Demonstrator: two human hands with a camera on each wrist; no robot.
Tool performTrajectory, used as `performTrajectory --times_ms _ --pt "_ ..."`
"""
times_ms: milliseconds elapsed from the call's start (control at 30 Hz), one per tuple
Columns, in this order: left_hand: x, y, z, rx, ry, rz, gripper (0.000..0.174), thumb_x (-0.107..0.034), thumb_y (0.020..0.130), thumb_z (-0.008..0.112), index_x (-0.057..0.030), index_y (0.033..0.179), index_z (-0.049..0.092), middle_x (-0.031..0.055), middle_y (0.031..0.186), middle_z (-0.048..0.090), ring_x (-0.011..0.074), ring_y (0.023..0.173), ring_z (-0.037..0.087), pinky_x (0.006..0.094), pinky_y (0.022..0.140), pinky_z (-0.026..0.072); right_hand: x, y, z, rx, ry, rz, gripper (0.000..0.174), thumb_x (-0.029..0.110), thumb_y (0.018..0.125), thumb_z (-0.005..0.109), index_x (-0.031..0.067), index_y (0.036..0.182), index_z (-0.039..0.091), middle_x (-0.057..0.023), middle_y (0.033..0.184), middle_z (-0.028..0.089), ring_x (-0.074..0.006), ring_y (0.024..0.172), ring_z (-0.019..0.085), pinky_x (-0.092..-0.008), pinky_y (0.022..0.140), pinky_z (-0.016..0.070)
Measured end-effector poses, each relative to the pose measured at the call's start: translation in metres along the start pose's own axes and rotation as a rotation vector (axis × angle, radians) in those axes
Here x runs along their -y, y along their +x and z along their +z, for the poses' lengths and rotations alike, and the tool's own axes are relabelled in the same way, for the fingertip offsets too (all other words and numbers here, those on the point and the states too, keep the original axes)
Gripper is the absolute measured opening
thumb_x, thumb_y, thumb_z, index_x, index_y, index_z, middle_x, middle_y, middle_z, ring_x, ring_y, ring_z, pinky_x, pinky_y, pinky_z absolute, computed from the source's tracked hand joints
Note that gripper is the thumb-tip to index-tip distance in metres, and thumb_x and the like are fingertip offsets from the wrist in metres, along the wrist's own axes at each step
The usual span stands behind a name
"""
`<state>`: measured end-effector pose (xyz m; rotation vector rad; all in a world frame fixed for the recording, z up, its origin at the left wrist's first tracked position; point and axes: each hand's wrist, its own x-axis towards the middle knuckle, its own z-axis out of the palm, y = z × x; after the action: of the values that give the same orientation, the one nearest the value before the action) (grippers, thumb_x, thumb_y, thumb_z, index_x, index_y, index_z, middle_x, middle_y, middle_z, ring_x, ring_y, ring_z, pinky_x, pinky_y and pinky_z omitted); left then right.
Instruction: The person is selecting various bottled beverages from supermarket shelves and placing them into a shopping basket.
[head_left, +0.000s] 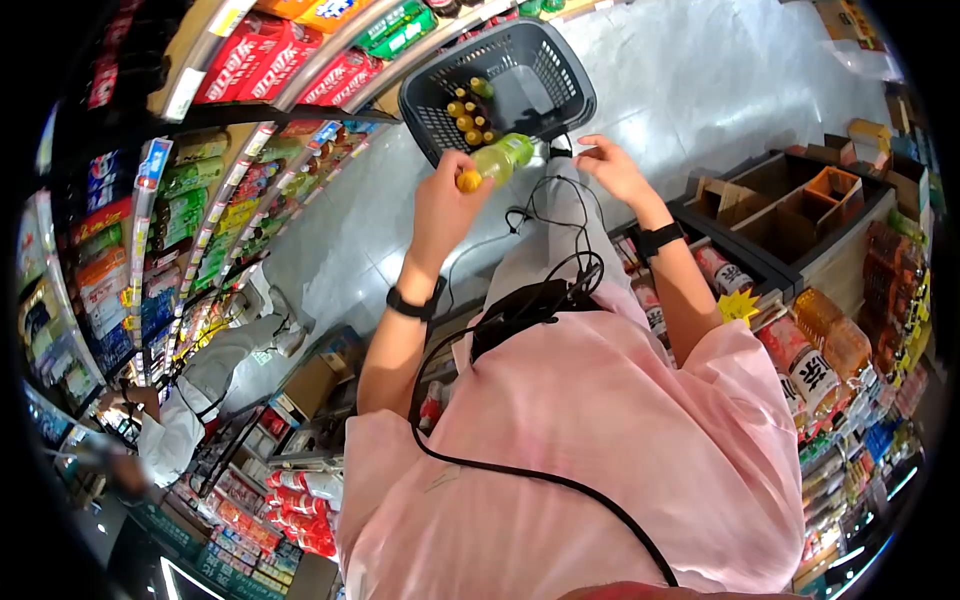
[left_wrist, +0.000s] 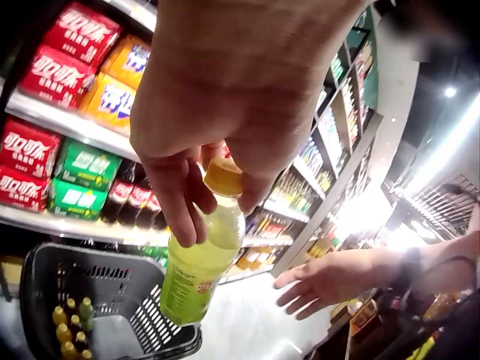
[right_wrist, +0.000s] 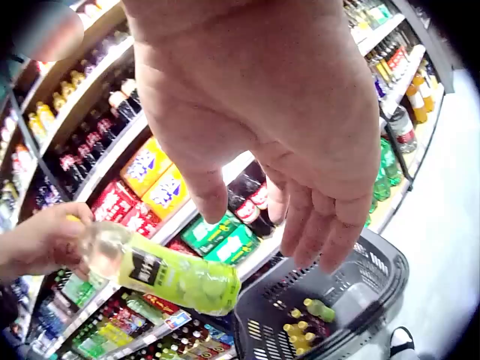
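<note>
Stocked shelves [head_left: 230,190] run along the left. Beside them the left hand [head_left: 445,205] has its grip pinched round the yellow cap of a green drink bottle [head_left: 497,160], held on its side in the air at the near rim of the dark basket [head_left: 583,95] on the floor. Small bottles [head_left: 470,112] lie inside. Further right, the right hand [head_left: 615,170] hovers near the bottle's base, grip spread, holding nothing.

Left hand [head_left: 445,205] held forward, fingers [left_wrist: 180,202] curled in a pinch; right hand [head_left: 612,170] relaxed beside it, its fingers loosely spread.
</note>
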<state>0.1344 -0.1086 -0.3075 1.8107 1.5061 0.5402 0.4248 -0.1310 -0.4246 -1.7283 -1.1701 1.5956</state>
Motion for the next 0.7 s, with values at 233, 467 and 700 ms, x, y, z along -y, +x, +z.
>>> performTrajectory --times_ms 233,467,700 --pt "0.147 0.117 0.117 0.264 -0.003 -0.137 0.021 -0.024 0.086 0.068 -0.0080 0.101 0.068 0.0183 0.084 0.067 0.0359 0.083 0.065 0.0423 0.076 0.0505 -0.089 -0.002 -0.021 -0.057 0.487 0.394 0.031 0.020 0.093 0.064 0.0015 0.118 0.061 -0.0060 0.098 0.068 -0.0138 0.085 0.063 -0.0266 0.073 0.0506" --pt "0.271 0.204 0.219 0.354 -0.505 -0.652 0.025 -0.006 0.092 0.060 -0.0078 0.117 0.058 0.0069 0.096 0.060 0.0152 0.081 0.064 0.0294 0.066 0.0572 -0.156 0.040 -0.032 -0.148 0.613 0.706 0.029 0.019 0.095 0.060 0.0018 0.119 0.060 -0.0095 0.100 0.069 -0.0164 0.088 0.066 -0.0290 0.081 0.0525" --pt "0.377 0.339 0.307 0.316 -0.611 -0.895 0.045 -0.011 0.092 0.064 -0.0080 0.134 0.046 0.0146 0.115 0.058 0.0267 0.096 0.066 0.0392 0.083 0.0586 -0.168 0.126 -0.054 -0.116 0.568 0.817 0.026 0.016 0.097 0.057 0.0018 0.119 0.060 -0.0075 0.098 0.069 -0.0133 0.088 0.065 -0.0285 0.083 0.0521"
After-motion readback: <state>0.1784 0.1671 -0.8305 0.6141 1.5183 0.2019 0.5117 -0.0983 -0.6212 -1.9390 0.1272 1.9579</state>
